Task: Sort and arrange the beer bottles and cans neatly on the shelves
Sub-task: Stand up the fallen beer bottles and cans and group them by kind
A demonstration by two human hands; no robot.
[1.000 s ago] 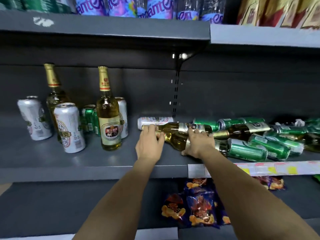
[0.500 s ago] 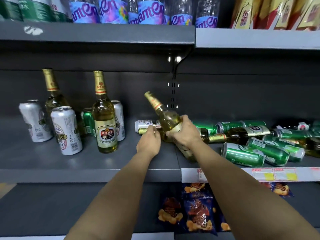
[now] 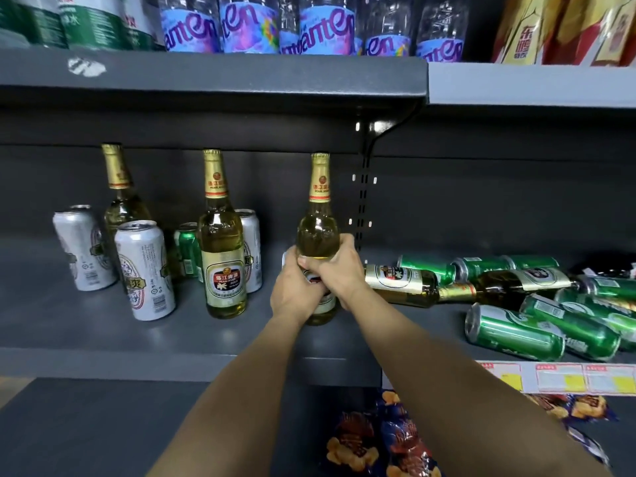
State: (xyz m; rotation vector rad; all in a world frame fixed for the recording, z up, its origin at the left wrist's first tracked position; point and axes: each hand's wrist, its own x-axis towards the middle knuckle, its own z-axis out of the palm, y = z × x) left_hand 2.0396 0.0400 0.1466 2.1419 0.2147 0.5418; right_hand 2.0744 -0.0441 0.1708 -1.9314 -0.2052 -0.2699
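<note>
- Both hands are wrapped round the held bottle [image 3: 318, 235]: the left hand [image 3: 292, 294] grips its lower body, the right hand [image 3: 339, 270] is curled round its label band, and the two touch.
- Left of the held bottle, a standing bottle [image 3: 223, 256] is flanked by white cans [image 3: 144, 270]; alignment with that row is advised.
- The held bottle is upright, its base at the shelf [image 3: 103, 325]; whether it rests there cannot be told. It should be steadied before release.
- Right of it, toppled bottles [image 3: 406, 285] and green cans [image 3: 512, 332] lie unsorted.

Dark grey metal shelving [image 3: 213, 80], slotted upright [image 3: 363, 187], price-tag strip [image 3: 557, 376] on front edge.
</note>
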